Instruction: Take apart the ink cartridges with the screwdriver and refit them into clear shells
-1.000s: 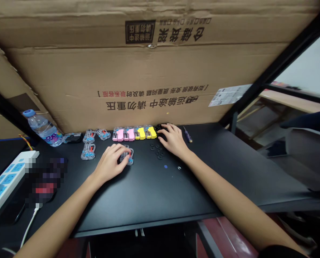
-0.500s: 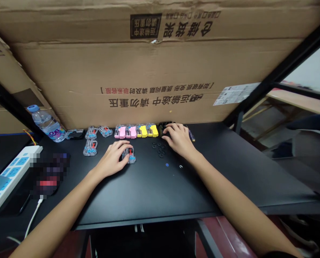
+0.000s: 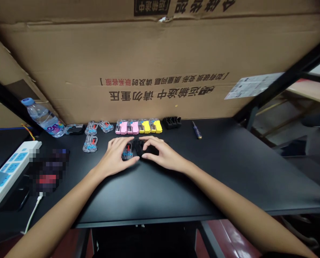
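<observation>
My left hand (image 3: 117, 154) curls around a small clear plastic toy gun (image 3: 127, 151) with a red trigger piece and blue parts inside, its thumb and fingers on either side. Right beside it, my right hand (image 3: 162, 154) has thumb and fingers bent around a small black part (image 3: 139, 148), whose exact kind I cannot make out. The two pieces lie close together on the black table (image 3: 149, 193); whether they touch is unclear. Behind them stand two pink-and-clear toy guns (image 3: 122, 127) and two yellow-and-clear toy guns (image 3: 145, 126) in a row.
A black slotted piece (image 3: 172, 123) and a screwdriver (image 3: 197, 130) lie at the back right. More clear toy guns (image 3: 90, 143), a water bottle (image 3: 45, 120), a power strip (image 3: 13, 165) and a phone (image 3: 51, 172) are on the left. Cardboard (image 3: 149, 53) backs the table.
My right hand has moved left and nearer from the back of the table, bringing a black part beside the clear toy gun. The slotted piece and screwdriver are uncovered. The view has shifted slightly.
</observation>
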`<control>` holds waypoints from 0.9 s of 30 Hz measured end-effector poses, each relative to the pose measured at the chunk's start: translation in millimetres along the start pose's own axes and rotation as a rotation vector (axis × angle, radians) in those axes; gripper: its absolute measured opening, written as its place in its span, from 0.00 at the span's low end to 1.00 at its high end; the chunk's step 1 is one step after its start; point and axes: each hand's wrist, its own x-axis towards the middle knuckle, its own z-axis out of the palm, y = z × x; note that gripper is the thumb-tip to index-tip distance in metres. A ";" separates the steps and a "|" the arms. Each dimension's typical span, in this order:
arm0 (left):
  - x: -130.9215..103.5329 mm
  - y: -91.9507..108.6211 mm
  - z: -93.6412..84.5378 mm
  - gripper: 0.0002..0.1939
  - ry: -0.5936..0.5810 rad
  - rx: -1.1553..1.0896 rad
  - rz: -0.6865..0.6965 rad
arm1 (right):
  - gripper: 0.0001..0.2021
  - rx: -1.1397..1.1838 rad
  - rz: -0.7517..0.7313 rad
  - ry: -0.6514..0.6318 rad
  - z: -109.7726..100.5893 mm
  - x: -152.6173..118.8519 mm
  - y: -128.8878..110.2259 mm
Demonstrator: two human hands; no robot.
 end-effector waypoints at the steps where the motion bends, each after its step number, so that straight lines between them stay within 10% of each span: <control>1: -0.2 1.2 1.3 0.37 -0.013 0.011 0.004 | 0.06 0.014 0.004 -0.023 3.8 -1.2 -0.9; 15: 2.3 -0.6 7.7 0.45 -0.143 0.019 -0.019 | 0.09 -0.207 0.072 0.147 -39.4 -6.6 35.3; 27: 0.5 4.2 9.7 0.40 -0.171 -0.029 0.042 | 0.13 -0.512 0.043 -0.036 -31.4 -8.8 33.2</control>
